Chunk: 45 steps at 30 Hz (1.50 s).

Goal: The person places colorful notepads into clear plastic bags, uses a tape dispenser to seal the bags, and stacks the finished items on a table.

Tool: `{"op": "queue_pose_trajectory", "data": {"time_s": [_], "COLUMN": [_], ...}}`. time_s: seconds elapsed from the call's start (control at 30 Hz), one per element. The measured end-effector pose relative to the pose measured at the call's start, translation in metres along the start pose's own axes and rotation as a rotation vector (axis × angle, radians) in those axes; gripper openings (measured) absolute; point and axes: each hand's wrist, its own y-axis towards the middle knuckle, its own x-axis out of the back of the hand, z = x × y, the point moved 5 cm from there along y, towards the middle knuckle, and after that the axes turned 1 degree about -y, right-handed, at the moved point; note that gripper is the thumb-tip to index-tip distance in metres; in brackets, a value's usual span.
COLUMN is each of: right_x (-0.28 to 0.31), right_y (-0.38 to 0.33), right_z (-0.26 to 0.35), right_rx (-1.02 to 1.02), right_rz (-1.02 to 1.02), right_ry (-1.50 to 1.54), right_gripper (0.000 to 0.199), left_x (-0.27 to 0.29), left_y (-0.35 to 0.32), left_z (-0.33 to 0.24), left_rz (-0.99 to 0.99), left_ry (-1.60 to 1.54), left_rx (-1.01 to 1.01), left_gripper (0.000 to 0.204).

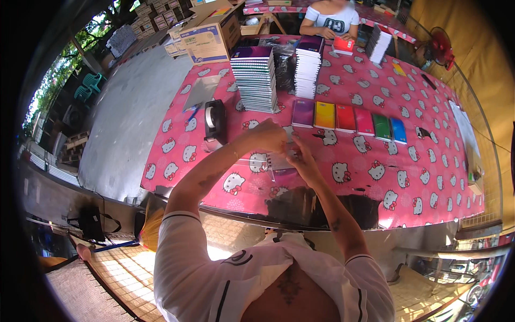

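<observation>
Just in front of me on the table lies a small notebook (283,163) with pale pages and a purple part at its near edge, mostly covered by my hands. A thin clear strip or sheet shows to its left. My left hand (270,137) is bent over the notebook's far side, fingers closed, and what they pinch is hidden. At the right edge, my right hand (303,160) grips the notebook with curled fingers. A black tape dispenser (215,121) stands left of my left hand. Beyond the hands runs a row of small notebooks, from purple (303,113) to blue (398,130).
Tall stacks of spiral notebooks (253,80) (307,72) stand farther back, dark plastic between them. Across the pink patterned table (370,177), a person (332,24) handles a red notebook (343,45). A cardboard box (210,42) sits at the far left, a red fan (441,47) far right.
</observation>
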Motion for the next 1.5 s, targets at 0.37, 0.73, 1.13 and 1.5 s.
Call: {"op": "queue_pose_trajectory", "data": {"time_s": [0.37, 0.73, 1.13, 1.5], "right_x": [-0.007, -0.068, 0.029, 0.011], "right_y": [-0.014, -0.089, -0.032, -0.015], "right_z": [-0.033, -0.042, 0.021, 0.111], "right_rx": [-0.054, -0.515, 0.116, 0.031], "right_rz": [-0.266, 0.011, 0.137, -0.024], "right_ry": [0.723, 1.428, -0.022, -0.544], "right_gripper": [0.060, 0.059, 0.055, 0.028], "left_x": [-0.073, -0.062, -0.084, -0.169], "left_y": [0.010, -0.037, -0.080, -0.212], "left_z": [0.051, -0.048, -0.053, 0.218], "left_rz": [-0.332, -0.635, -1.038, -1.031], "left_ry": [-0.572, -0.473, -0.919, -1.501], "left_rx": [0.256, 0.449, 0.284, 0.945], "left_gripper": [0.051, 0.076, 0.024, 0.024]}}
